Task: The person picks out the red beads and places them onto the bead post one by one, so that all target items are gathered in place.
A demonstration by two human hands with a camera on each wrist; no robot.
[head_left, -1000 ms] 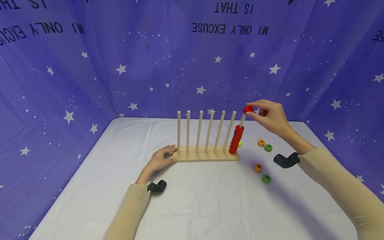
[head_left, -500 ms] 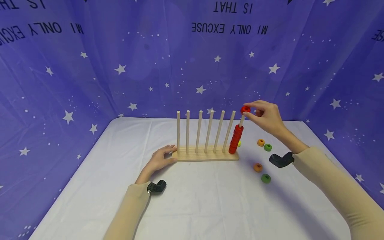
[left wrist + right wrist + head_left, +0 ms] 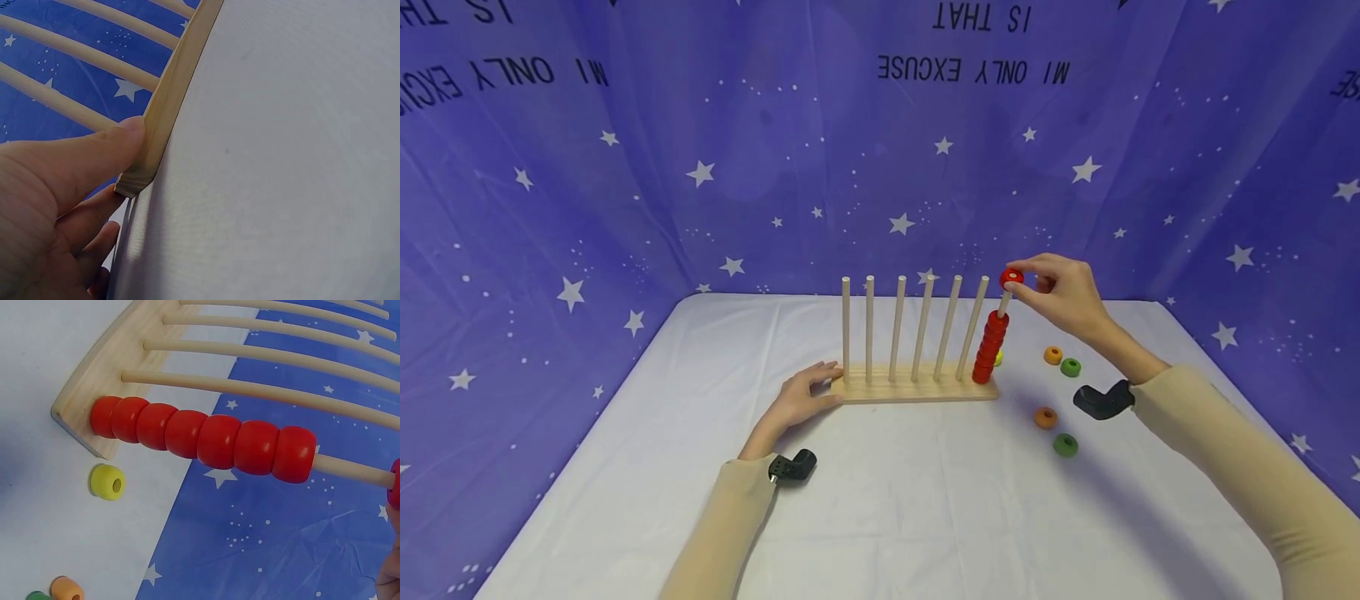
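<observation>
A wooden peg rack (image 3: 917, 390) with several upright pegs stands mid-table. Its rightmost peg carries a stack of several red beads (image 3: 990, 348), also seen as a red bead stack (image 3: 215, 440) in the right wrist view. At the top of that peg, my right hand (image 3: 1063, 290) pinches another red bead (image 3: 1011, 277) between thumb and fingers; the peg's tip shows in its hole. My left hand (image 3: 801, 396) grips the left end of the base. In the left wrist view the thumb (image 3: 103, 153) lies on the base's edge, with the other fingers behind the end.
Right of the rack lie two orange beads (image 3: 1053, 356) and two green beads (image 3: 1065, 445) on the white cloth. Behind the stack, a yellow bead (image 3: 108, 482) sits near the base. A blue star-patterned curtain (image 3: 880, 167) surrounds the table.
My right hand has shifted slightly left with the red bead, which has tipped level onto the peg's tip. The left hand and the rack have stayed in place.
</observation>
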